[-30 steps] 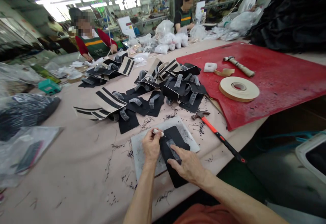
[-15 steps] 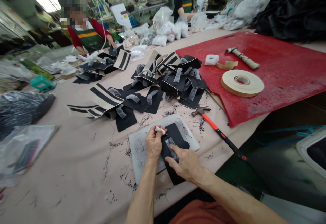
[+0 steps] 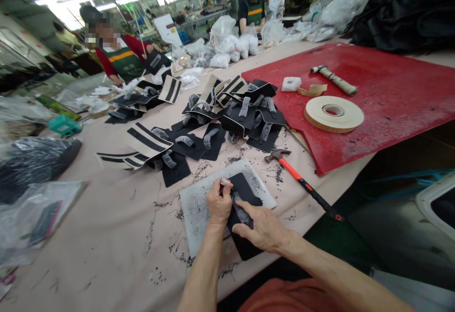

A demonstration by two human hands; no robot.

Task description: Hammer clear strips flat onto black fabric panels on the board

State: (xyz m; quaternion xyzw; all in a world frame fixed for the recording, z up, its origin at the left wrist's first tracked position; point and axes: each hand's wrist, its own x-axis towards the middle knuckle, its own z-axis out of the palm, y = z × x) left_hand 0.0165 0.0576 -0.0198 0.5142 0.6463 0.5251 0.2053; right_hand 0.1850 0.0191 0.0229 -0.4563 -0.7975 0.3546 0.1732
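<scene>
My left hand (image 3: 219,203) is closed, thumb and fingers pinching a small white object (image 3: 224,182) at the top of the black panel; its kind is unclear. A flat black panel (image 3: 243,186) with a notched side lies on a pale, speckled board (image 3: 195,208). Along the panel runs a handle wrapped in clear plastic (image 3: 243,215). Around this handle my right hand (image 3: 265,229) closes, index finger on its upper part and thumb on the near side; the other fingers are mostly hidden. Right of the board rests a claw hammer (image 3: 296,174) with an orange and black grip.
Beyond the board lie piled black panels (image 3: 186,144) with wrapped handles. A red mat (image 3: 384,94) bears a tape roll (image 3: 334,113) and a wrapped hammer-like tool (image 3: 334,80). Plastic bags (image 3: 227,42) stand farther back. Two co-workers sit across the table; thread scraps litter the cloth.
My left hand has turned slightly and shifted right over the panel's edge, the white object now showing less. My right hand stays on the handle. A co-worker at left has lifted a black panel.
</scene>
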